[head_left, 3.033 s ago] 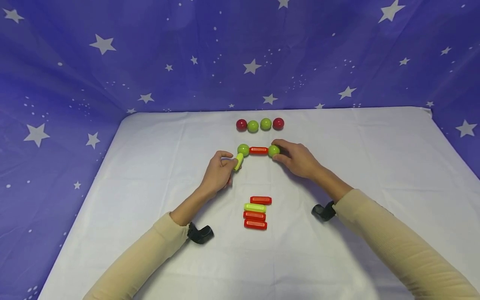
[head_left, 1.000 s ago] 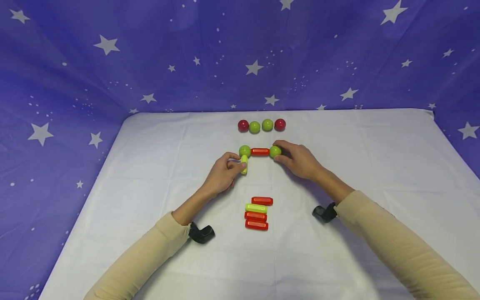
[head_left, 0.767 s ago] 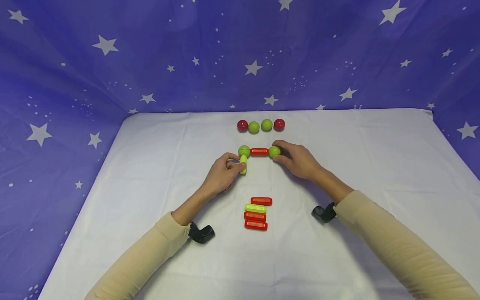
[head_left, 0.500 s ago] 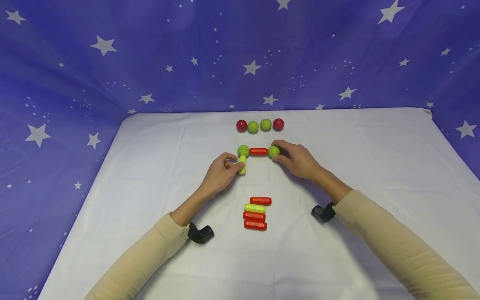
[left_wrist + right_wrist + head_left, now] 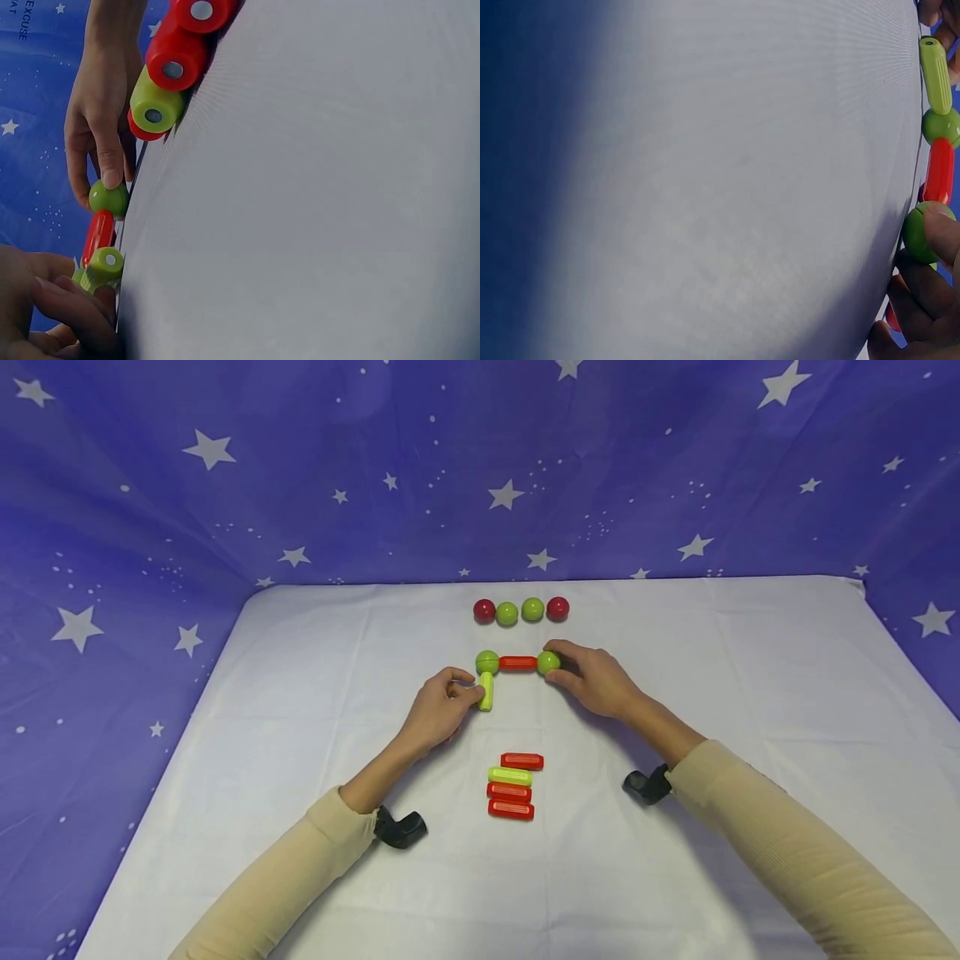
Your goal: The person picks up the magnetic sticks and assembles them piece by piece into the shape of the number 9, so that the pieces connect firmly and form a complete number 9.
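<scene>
Head view: fingers of the right hand pinch a green ball at 3 o'clock of a red stick, probably steadying it. At 9 o'clock, a second ball meets a lime stick pointing to 6 o'clock; the left hand touches its 9 o'clock side by thumb, pinch unclear.

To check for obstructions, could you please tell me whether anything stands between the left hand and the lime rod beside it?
Nothing visible does: in the head view, the left hand reaches right to the lime rod, with no object between.
</scene>
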`<state>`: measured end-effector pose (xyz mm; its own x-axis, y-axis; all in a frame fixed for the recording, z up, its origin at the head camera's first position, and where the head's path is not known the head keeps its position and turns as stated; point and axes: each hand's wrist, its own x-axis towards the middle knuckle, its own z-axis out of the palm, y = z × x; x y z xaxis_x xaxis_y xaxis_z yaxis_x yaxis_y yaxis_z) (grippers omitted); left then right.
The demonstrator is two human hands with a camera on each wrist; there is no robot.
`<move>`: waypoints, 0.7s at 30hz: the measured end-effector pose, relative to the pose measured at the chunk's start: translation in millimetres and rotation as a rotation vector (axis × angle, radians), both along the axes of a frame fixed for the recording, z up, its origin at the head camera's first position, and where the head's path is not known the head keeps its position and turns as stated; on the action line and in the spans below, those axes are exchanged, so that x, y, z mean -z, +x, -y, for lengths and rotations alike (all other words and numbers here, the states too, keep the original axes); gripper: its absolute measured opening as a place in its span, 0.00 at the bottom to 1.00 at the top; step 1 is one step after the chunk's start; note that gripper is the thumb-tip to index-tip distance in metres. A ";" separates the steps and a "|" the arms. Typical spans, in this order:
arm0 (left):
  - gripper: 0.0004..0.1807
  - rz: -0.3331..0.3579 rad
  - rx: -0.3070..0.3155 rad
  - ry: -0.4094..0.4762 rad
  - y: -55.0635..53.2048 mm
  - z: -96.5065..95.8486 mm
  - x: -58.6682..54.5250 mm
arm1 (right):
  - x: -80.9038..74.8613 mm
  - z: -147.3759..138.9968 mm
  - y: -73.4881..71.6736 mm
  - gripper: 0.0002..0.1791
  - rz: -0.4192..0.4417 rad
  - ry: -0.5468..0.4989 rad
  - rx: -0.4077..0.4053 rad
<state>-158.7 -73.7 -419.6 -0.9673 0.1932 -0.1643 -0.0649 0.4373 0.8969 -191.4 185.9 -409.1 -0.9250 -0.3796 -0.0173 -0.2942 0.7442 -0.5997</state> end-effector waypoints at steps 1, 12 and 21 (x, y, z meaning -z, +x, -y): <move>0.17 -0.001 0.000 0.003 0.0 0.1 0.1 | 0.0 0.0 0.0 0.26 0.001 0.001 0.001; 0.15 -0.008 0.004 0.040 -0.3 2.6 2.3 | -0.3 -0.5 1.0 0.26 0.007 0.000 0.001; 0.15 -0.018 0.018 0.054 -2.0 3.4 -1.6 | -0.7 -0.5 0.3 0.26 0.008 0.003 0.003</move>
